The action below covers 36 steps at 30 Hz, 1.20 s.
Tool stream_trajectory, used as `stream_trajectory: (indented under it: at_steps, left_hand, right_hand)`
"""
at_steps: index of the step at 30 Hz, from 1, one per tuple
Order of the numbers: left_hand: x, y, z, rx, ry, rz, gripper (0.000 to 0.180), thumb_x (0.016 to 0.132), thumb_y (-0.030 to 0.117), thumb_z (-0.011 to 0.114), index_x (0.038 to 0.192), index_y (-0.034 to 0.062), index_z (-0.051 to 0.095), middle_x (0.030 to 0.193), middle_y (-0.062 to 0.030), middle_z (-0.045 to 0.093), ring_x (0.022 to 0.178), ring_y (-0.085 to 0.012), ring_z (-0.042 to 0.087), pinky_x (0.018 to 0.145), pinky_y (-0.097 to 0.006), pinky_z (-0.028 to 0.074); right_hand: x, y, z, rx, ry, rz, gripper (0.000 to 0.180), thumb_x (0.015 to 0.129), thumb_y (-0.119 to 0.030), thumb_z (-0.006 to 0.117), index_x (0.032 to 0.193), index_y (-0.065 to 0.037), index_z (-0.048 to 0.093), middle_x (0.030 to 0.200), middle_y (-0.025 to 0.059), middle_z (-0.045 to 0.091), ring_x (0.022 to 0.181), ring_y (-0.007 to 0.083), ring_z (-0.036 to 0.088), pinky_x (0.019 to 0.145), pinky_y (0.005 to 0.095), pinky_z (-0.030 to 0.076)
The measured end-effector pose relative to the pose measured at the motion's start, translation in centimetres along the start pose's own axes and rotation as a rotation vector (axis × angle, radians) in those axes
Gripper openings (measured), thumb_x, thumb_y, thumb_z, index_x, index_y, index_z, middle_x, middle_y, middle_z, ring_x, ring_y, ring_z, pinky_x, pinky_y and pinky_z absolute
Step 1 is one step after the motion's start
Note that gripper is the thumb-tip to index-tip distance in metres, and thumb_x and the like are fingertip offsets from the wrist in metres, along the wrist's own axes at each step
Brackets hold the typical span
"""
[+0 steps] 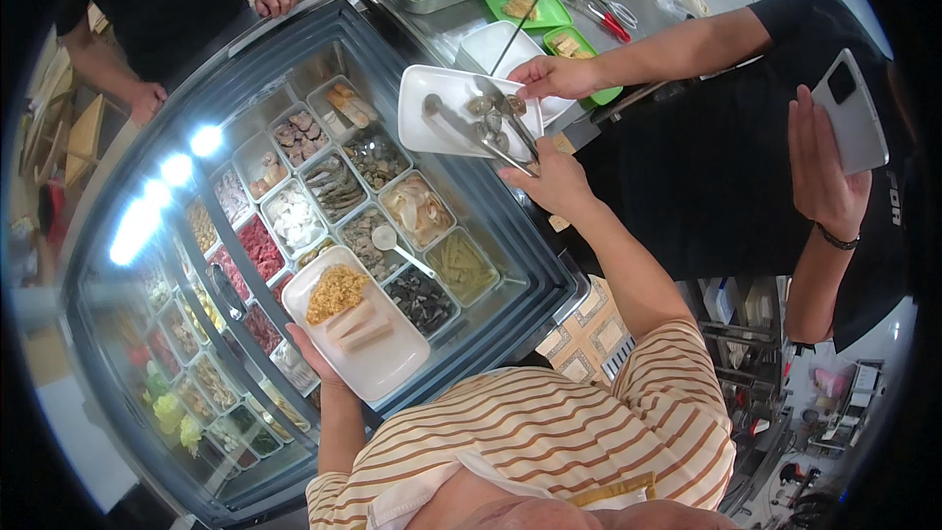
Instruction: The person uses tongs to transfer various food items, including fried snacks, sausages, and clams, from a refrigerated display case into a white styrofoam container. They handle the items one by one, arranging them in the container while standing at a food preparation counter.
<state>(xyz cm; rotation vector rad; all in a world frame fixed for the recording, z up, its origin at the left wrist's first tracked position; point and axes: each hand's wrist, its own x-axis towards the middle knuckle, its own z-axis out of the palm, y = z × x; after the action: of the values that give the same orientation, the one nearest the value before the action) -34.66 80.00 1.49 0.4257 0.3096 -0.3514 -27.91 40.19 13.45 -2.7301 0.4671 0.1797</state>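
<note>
While my left hand [324,365] grips the near edge of a white tray [397,358], my right hand [557,182] is closed around the handle end of metal tongs [453,123]. The left tray carries yellow crumbly food [337,294] and pale sticks [361,327], just ahead and to the right of the left hand. Ahead and slightly left of the right hand is a second white tray [417,137], with a few shells [494,124] in it and the tong arms spread across it. A co-worker's hand [545,77], beyond my right one, holds that tray by its far side. I cannot tell from here whether the tong tips have pinched any shell.

I judge the step in hand to be tong work on those shells, either picking up or setting down; the view does not settle which. For the next move I would want the tips squarely on one shell, a gentle squeeze, and a level left tray so nothing slides. Reaching back to my left hand would mean crossing the glass-lidded case [538,280], where a white spoon [391,239] lies among the food containers ahead of that hand.
</note>
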Motion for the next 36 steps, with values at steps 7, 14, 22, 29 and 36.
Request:
stream_trajectory:
  at_steps: [7,14,22,29,36]
  left_hand:
    - [0.6,-0.7,0.2,0.033,-0.049,-0.035,0.085,0.088,0.072,0.033,0.148,0.0131,0.026,0.146,-0.0139,0.038,0.128,-0.0343,0.043,0.105,-0.051,0.037]
    - [0.6,-1.1,1.9,0.053,0.005,-0.008,0.087,0.088,0.073,0.033,0.146,0.0093,0.027,0.141,-0.0148,0.043,0.123,-0.0331,0.049,0.1,-0.052,0.043]
    - [0.7,-1.1,2.8,0.077,0.016,-0.011,0.087,0.087,0.073,0.035,0.146,0.0094,0.029,0.139,-0.0148,0.045,0.121,-0.0323,0.05,0.099,-0.05,0.044]
    - [0.7,-0.8,1.7,0.043,-0.016,-0.022,0.089,0.086,0.074,0.035,0.147,0.0092,0.026,0.142,-0.0149,0.042,0.124,-0.0331,0.048,0.101,-0.05,0.042]
    - [1.0,-0.8,1.8,0.058,-0.056,-0.04,0.091,0.086,0.074,0.036,0.147,0.0088,0.025,0.143,-0.0156,0.04,0.126,-0.0338,0.046,0.102,-0.051,0.04]
  right_hand:
    - [-2.0,5.0,-2.8,0.139,0.151,0.036,0.047,0.087,-0.047,0.06,0.096,-0.001,0.054,0.077,0.0221,0.064,0.077,0.043,0.062,0.067,0.0494,0.047]
    - [-4.2,5.4,-7.2,-0.269,0.044,-0.003,0.037,0.089,-0.04,0.058,0.09,-0.004,0.054,0.072,0.0178,0.065,0.072,0.038,0.064,0.064,0.0472,0.049]
    - [-4.7,4.1,-5.9,-0.341,-0.02,0.015,0.037,0.088,-0.041,0.06,0.088,-0.006,0.051,0.069,0.0158,0.063,0.07,0.0369,0.063,0.064,0.0474,0.048]
    - [-4.6,3.9,-5.9,-0.3,0.125,0.125,0.038,0.088,-0.042,0.059,0.087,-0.005,0.05,0.067,0.0157,0.063,0.068,0.0363,0.063,0.062,0.047,0.048]
    - [-4.5,4.2,-3.8,-0.335,0.027,0.087,0.039,0.089,-0.043,0.058,0.088,-0.005,0.051,0.069,0.0159,0.064,0.068,0.0366,0.064,0.061,0.0469,0.05]
